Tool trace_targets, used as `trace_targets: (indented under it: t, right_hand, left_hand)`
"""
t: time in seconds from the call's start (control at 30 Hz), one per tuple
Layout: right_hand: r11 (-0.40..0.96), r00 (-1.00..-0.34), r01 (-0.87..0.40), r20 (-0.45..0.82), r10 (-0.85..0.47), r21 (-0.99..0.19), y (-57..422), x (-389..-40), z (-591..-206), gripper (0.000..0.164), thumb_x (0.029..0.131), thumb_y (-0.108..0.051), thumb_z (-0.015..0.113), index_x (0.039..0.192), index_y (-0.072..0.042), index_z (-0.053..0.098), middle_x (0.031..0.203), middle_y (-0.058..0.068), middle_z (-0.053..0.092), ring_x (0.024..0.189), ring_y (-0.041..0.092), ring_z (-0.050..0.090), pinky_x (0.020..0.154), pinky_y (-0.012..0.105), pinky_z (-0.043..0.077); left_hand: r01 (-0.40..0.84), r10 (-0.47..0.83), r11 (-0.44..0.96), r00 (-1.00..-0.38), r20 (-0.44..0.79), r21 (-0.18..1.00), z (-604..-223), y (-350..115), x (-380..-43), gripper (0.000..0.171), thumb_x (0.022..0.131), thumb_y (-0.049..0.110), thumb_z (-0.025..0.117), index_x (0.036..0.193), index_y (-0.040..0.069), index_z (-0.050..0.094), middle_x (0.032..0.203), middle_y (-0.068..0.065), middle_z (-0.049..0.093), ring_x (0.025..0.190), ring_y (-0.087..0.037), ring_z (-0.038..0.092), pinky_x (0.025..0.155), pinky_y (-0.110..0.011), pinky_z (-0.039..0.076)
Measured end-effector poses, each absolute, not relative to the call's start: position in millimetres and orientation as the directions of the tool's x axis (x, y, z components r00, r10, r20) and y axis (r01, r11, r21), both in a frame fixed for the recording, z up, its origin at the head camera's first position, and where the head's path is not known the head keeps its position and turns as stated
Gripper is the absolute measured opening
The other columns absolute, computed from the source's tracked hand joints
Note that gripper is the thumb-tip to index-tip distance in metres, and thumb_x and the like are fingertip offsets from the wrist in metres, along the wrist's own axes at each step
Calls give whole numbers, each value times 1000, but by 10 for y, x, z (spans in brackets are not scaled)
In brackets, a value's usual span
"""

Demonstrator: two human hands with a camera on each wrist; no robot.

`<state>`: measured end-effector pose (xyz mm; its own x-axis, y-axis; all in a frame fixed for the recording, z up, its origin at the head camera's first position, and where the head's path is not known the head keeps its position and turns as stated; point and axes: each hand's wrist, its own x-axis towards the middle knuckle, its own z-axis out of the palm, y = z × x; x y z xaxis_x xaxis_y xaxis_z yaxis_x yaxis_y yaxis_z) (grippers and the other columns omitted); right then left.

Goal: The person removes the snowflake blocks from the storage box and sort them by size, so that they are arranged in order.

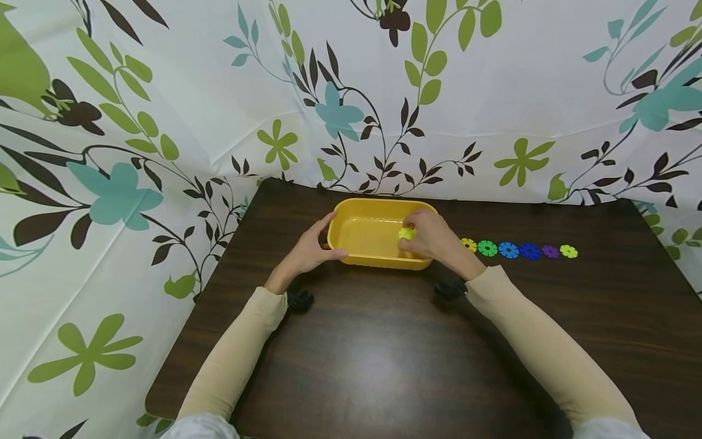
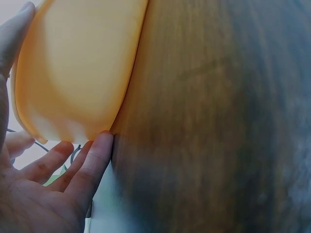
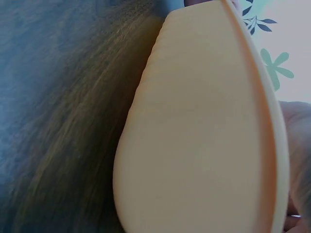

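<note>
A yellow plastic tub (image 1: pixel 362 263) stands on the dark table near its back edge. My left hand (image 1: pixel 308 247) grips the tub's left end, thumb along the front rim and fingers round the side; the left wrist view shows fingertips (image 2: pixel 103 141) against the tub's wall (image 2: pixel 73 73). Over the right part of the tub, my right hand (image 1: pixel 433 238) pinches a yellow-green notched disc (image 1: pixel 407 233) between thumb and fingers. In the right wrist view the tub's outer wall (image 3: pixel 199 116) hides most of that hand and the disc.
To the right of the tub runs a row of notched discs: yellow (image 1: pixel 468 245), green (image 1: pixel 487 248), light blue (image 1: pixel 509 250), dark blue (image 1: pixel 529 251), purple (image 1: pixel 550 251) and yellow-green (image 1: pixel 569 251). Behind the wooden table (image 1: pixel 373 347) hangs a leaf-patterned cloth (image 1: pixel 307 73).
</note>
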<state>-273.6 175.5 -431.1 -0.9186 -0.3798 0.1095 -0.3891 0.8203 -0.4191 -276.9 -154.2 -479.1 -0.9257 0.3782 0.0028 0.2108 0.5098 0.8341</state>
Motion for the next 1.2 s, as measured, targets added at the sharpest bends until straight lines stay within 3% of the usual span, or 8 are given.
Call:
trace_targets:
  t: [0.3,0.53,0.77,1.0,1.2]
  right_hand:
    - [781,-909,-404,304,-285,-476,1992,-2586,-4322,37,82,-22,78,108,5,80,106,23,77,104,39,64,91,51,56]
    - [772,-913,-353,374,-161,-529,2230,-2440,-4366,34,83,-15,81,107,8,80,98,22,73,90,34,59,79,41,49]
    - [776,-882,-349,463,-84,-526,2519,-2319,-4394,29,83,-12,85,102,8,80,97,23,74,86,36,63,76,38,50]
    - [799,-847,-335,530,-24,-499,2862,-2237,-4429,27,80,-9,89,99,7,79,93,24,73,85,37,64,74,34,47]
    - [823,-846,-270,531,44,-499,3206,-2152,-4430,26,83,-10,85,102,8,79,98,27,73,87,42,66,78,33,42]
  left_hand:
    - [220,382,508,-924,11,833,-4810,-1549,-2794,107,89,34,92,175,25,27,169,-16,42,137,-33,55,111,-49,61]
    - [223,377,529,-926,8,819,-4836,-1552,-2800,114,85,55,91,175,26,28,167,-16,45,132,-29,56,106,-35,62]
    - [215,382,514,-924,3,830,-4804,-1541,-2780,108,90,35,92,175,25,26,171,-15,41,138,-34,54,112,-51,60]
    - [210,380,525,-925,-6,825,-4801,-1551,-2776,108,90,37,91,175,26,25,171,-14,40,139,-32,53,113,-48,60]
    - [205,374,528,-927,-10,824,-4797,-1551,-2757,108,91,35,91,175,27,25,171,-14,40,140,-34,53,113,-52,59]
